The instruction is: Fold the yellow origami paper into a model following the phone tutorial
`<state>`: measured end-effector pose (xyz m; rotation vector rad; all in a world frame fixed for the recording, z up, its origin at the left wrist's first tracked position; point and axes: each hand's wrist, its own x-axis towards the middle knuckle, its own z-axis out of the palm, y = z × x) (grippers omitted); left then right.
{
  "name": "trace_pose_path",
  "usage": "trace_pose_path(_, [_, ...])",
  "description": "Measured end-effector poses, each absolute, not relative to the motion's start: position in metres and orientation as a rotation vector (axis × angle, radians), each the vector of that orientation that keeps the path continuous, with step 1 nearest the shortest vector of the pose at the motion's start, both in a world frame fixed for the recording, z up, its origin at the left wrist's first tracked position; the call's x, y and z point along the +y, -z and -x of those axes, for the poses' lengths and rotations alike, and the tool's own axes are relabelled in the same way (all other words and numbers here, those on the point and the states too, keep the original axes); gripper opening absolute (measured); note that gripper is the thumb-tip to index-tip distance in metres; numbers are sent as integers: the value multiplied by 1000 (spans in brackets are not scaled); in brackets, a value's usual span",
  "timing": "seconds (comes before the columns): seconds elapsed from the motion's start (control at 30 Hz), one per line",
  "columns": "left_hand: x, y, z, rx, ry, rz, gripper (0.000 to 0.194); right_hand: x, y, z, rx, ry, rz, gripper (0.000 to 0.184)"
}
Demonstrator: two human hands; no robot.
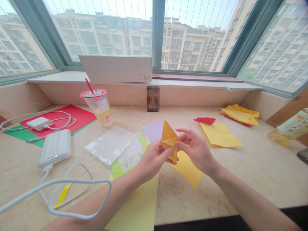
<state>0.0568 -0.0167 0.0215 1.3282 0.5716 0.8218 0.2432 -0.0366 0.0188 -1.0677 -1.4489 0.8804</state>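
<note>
A folded piece of yellow origami paper [169, 134] is held up over the table, its pointed tip upward and a narrow tail downward. My left hand [157, 153] pinches its lower left part, thumb across the front. My right hand [192, 146] grips its right edge between thumb and fingers; some fingertips are hidden behind the paper. Beneath the hands lies a flat yellow sheet [189, 170], with a lilac sheet [154, 130] behind. A creased yellow square [221, 134] lies to the right, beside a small red folded paper [204, 120].
At left are a white power bank [55, 147] with looping cables, a white charger [39, 123] on red sheets [79, 117], and a drink cup [99, 109]. A clear plastic sleeve [110, 144] lies centre-left. Stacked yellow papers [240, 114] and a bottle [288, 128] stand right.
</note>
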Motion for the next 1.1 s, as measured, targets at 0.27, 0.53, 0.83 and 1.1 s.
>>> trace_pose_path(0.27, [-17, -22, -57, 579, -858, -1279, 35, -34, -15, -245, -1643, -593, 1038, 17])
trace_pose_path(0.53, [-15, -21, -58, 622, -864, -1256, 39, -34, -11, -246, -1766, -447, 990, 17])
trace_pose_path(0.83, [-15, -19, -57, 615, -858, -1288, 41, -35, -15, -257, -2085, -248, 816, 35])
trace_pose_path(1.1, [-16, -19, -56, 552, -822, -1233, 38, -35, -16, -268, -2153, -131, 797, 35])
